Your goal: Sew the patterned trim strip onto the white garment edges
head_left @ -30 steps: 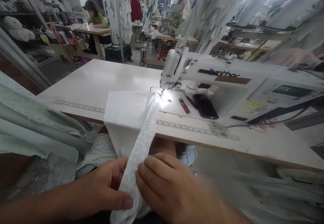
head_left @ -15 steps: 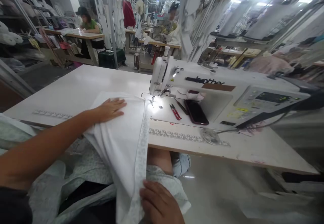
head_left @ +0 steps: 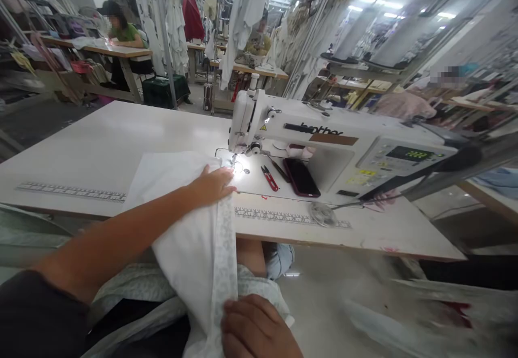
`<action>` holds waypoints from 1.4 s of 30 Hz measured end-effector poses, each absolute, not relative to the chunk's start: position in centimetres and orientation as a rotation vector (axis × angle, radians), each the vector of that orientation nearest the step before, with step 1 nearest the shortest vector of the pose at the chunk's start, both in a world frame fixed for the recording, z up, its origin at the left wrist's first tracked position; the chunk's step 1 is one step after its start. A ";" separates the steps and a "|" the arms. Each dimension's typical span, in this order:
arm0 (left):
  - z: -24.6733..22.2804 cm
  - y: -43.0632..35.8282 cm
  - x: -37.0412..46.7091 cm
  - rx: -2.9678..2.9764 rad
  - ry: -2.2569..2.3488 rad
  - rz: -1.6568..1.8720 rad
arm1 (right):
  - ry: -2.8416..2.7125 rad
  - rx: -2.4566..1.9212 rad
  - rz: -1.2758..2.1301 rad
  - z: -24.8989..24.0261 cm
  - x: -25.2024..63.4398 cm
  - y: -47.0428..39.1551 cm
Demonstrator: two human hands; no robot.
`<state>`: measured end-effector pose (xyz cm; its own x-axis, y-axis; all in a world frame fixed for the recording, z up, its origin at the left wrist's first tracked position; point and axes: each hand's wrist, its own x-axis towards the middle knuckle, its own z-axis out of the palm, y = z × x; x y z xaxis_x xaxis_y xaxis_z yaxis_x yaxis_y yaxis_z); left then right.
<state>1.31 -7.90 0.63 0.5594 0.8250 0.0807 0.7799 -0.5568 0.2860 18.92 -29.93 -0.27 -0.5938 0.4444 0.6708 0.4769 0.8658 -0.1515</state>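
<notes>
A white fabric piece (head_left: 182,244) with a pale patterned border strip (head_left: 225,250) runs from the sewing machine down over the table edge to my lap. My left hand (head_left: 213,185) lies flat on it, palm down, fingertips close to the lit needle area (head_left: 234,162). Lower down, my right hand (head_left: 259,328) has its fingers curled over the strip's right edge and pinches it. Its thumb is hidden. The white sewing machine (head_left: 324,136) stands to the right of the fabric, its lamp shining on the needle plate.
Red-handled thread snips (head_left: 270,179), a dark slender tool (head_left: 280,169) and a phone (head_left: 301,177) lie under the machine arm. A clear round disc (head_left: 322,214) sits on the ruler tape (head_left: 279,216) at the table's front. Co-workers sit at tables behind.
My left hand has slid right along the fabric to the needle area. The fabric's upper part is flatter, and the border strip hangs straighter. My right hand stays low on the strip.
</notes>
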 end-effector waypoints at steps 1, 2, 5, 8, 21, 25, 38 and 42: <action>0.5 -7.8 0.8 2.580 1.333 0.305 | -2.286 -0.652 -0.062 -0.1 18.7 -29.9; 0.4 -7.7 0.4 2.584 1.322 0.306 | -2.287 -0.649 -0.060 -0.1 18.5 -29.9; 0.1 -7.7 -0.3 2.595 1.303 0.302 | -2.296 -0.691 -0.026 -1.0 18.6 -30.0; -0.1 -7.8 -0.1 2.588 1.311 0.307 | -2.299 -0.757 0.008 -2.6 19.2 -30.1; -0.4 -2.6 0.1 2.516 1.307 0.418 | -2.298 -0.797 0.240 -4.1 19.6 -25.3; -0.1 -0.6 0.1 2.526 1.313 0.437 | -2.287 -0.793 0.177 -3.5 19.2 -24.7; 0.6 -13.6 0.3 2.537 1.224 0.276 | -2.211 -0.982 0.251 -4.4 19.1 -26.3; 0.0 -15.1 -0.6 2.748 1.120 0.287 | -2.243 -0.936 0.140 -4.6 19.1 -26.4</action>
<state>-0.59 -15.08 -0.01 0.7010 0.7036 0.1163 0.6729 -0.7065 0.2192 19.14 -26.35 -4.57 -0.4998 0.6610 0.5597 0.5864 0.7338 -0.3430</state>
